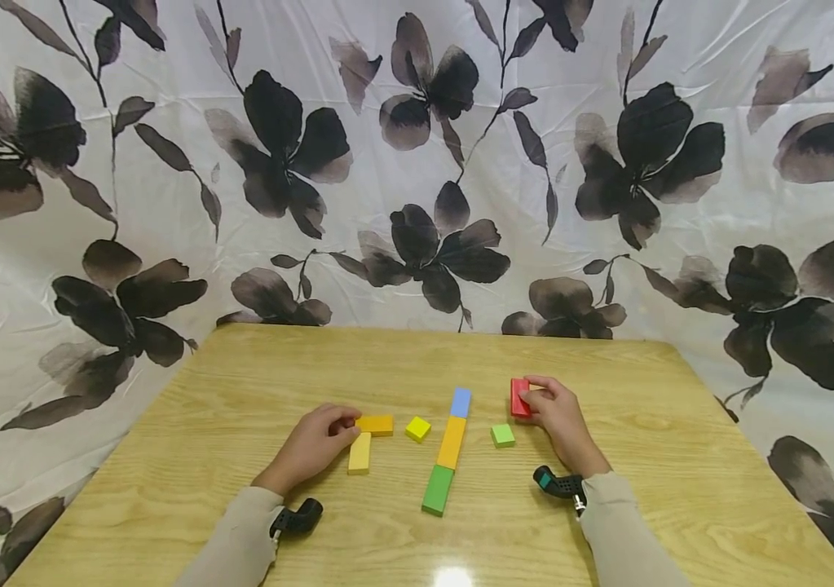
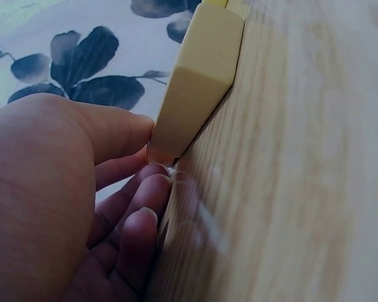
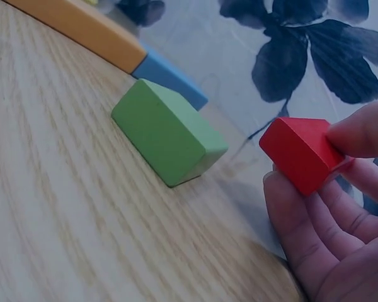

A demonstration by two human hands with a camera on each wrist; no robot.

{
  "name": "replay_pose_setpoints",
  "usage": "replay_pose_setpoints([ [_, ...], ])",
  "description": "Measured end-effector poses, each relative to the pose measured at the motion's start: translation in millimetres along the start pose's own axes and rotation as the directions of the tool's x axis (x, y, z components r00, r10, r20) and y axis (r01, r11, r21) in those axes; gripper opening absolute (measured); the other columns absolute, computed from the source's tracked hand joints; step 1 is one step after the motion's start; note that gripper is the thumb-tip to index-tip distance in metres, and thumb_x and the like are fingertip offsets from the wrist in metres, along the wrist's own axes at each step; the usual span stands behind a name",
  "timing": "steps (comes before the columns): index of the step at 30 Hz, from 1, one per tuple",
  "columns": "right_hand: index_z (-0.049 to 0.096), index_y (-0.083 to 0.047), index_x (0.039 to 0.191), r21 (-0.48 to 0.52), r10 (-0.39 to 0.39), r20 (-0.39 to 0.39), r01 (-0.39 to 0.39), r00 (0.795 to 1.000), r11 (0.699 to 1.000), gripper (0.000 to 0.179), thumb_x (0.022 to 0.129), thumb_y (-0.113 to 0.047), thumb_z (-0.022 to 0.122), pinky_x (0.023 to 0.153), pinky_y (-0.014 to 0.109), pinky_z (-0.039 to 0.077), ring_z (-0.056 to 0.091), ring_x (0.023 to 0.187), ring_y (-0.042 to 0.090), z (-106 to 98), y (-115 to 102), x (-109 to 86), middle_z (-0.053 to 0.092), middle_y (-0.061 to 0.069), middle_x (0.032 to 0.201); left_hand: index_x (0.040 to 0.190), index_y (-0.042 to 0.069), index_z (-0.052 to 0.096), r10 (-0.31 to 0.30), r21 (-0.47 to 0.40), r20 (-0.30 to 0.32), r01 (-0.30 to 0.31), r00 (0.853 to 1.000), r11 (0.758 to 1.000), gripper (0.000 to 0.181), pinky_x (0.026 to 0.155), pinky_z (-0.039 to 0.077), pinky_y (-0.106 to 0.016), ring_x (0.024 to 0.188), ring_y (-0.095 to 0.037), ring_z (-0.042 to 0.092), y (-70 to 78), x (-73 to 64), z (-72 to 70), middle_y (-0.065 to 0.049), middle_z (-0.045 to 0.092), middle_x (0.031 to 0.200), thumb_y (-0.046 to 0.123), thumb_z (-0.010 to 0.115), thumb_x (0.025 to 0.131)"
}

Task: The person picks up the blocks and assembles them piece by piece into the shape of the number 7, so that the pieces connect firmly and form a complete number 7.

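My left hand (image 1: 319, 443) pinches the left end of an orange block (image 1: 378, 425) on the wooden table. A pale yellow block (image 1: 359, 453) lies just in front of it, large in the left wrist view and hiding most of the orange one. Off to the right, my right hand (image 1: 559, 416) holds a red block (image 1: 518, 398) between thumb and fingers; in the right wrist view the red block (image 3: 302, 151) appears lifted off the tabletop. Close by it sits a small light green block (image 1: 503, 435).
Between the hands, a blue block (image 1: 461, 403), a yellow-orange block (image 1: 452, 443) and a green block (image 1: 438, 490) form a slanting line end to end. A small yellow block (image 1: 418, 429) lies left of that line. Floral cloth (image 1: 417, 163) hangs behind the table (image 1: 299, 359).
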State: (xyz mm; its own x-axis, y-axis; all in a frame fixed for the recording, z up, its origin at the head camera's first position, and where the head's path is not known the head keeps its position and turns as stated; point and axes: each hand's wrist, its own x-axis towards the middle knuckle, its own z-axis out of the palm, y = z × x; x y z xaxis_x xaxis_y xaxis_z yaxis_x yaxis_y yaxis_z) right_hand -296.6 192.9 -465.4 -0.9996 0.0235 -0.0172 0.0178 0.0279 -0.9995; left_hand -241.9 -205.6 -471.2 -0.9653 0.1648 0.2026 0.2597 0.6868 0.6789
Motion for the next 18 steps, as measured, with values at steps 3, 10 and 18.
replay_pose_setpoints([
  [3, 0.051, 0.002, 0.14, 0.006, 0.004, -0.004, -0.004, 1.0, 1.0, 0.042, 0.099, -0.007, 0.059, 0.074, 0.031, 0.057, 0.064, 0.08, 0.016, 0.8, -1.5, 0.7, 0.059, 0.014, 0.105, 0.122, 0.011, 0.071, -0.003, -0.009, 0.002, 0.003, 1.0, 1.0, 0.026, 0.084, 0.048, -0.036, 0.089, -0.013, 0.056, -0.1, -0.5, 1.4, 0.004, 0.063, 0.103, 0.017, 0.069, 0.096],
  [10, 0.051, 0.0, 0.14, 0.0, 0.022, 0.007, -0.022, 1.0, 1.0, 0.042, 0.1, -0.01, 0.059, 0.076, 0.03, 0.057, 0.064, 0.084, 0.015, 5.7, -5.1, 1.9, 0.06, 0.014, 0.109, 0.122, 0.012, 0.071, -0.014, -0.004, 0.008, 0.014, 1.0, 1.0, 0.027, 0.085, 0.048, -0.035, 0.09, -0.012, 0.055, -0.6, -3.3, 3.6, 0.004, 0.063, 0.104, 0.017, 0.069, 0.096],
  [18, 0.05, 0.001, 0.14, 0.037, 0.01, 0.01, -0.01, 1.0, 0.999, 0.042, 0.1, -0.011, 0.059, 0.077, 0.032, 0.057, 0.066, 0.087, 0.016, 13.3, -10.6, 5.0, 0.06, 0.02, 0.118, 0.122, 0.011, 0.071, -0.002, 0.005, -0.001, 0.002, 1.0, 1.0, 0.027, 0.084, 0.048, -0.036, 0.089, -0.013, 0.055, 1.0, -2.4, 1.0, 0.003, 0.063, 0.104, 0.017, 0.069, 0.096],
])
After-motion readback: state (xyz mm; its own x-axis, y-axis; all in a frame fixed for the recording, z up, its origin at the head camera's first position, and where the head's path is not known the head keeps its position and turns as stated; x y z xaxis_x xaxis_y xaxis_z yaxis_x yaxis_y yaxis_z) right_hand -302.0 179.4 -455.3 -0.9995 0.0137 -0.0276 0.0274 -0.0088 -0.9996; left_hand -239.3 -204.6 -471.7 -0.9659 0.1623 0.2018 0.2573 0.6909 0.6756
